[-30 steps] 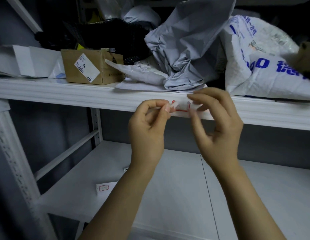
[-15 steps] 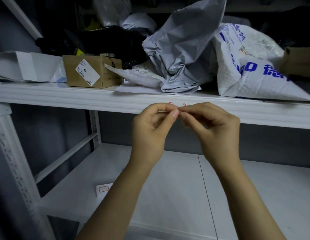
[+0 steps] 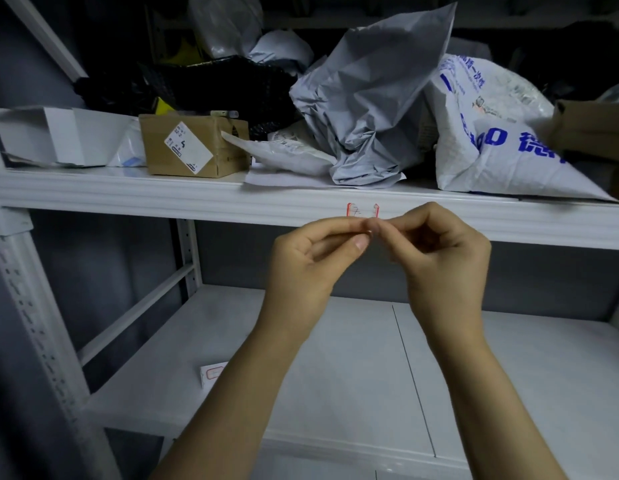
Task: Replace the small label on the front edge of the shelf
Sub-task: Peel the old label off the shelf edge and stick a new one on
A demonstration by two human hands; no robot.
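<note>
The front edge of the upper shelf (image 3: 162, 199) runs across the view, and both hands meet just in front of it, near its middle. The left hand (image 3: 301, 261) has its fingers (image 3: 360, 242) curled, with thumb and forefinger closed narrow on the small label (image 3: 353, 210). The right hand (image 3: 439, 258) mirrors it, its fingertips (image 3: 380, 226) pressed against those of the left and pinching the same label. The label is white with a red border. It is curled, and two red-edged ends stick up above the fingertips against the front edge. Its lower part is hidden by the fingers, so I cannot tell whether any of it is stuck to the edge.

Above the front edge, towards its left end, lie an open white box (image 3: 52, 136) and a cardboard box (image 3: 194, 147) with a shipping sticker. Directly above the hands sits a crumpled grey mailer bag (image 3: 370, 109). Towards the right end lies a white bag with blue print (image 3: 491, 140). Below the front edge, on the lower shelf (image 3: 335, 375), a small white sheet (image 3: 213, 372) bearing a red-bordered label lies beside the left forearm.
</note>
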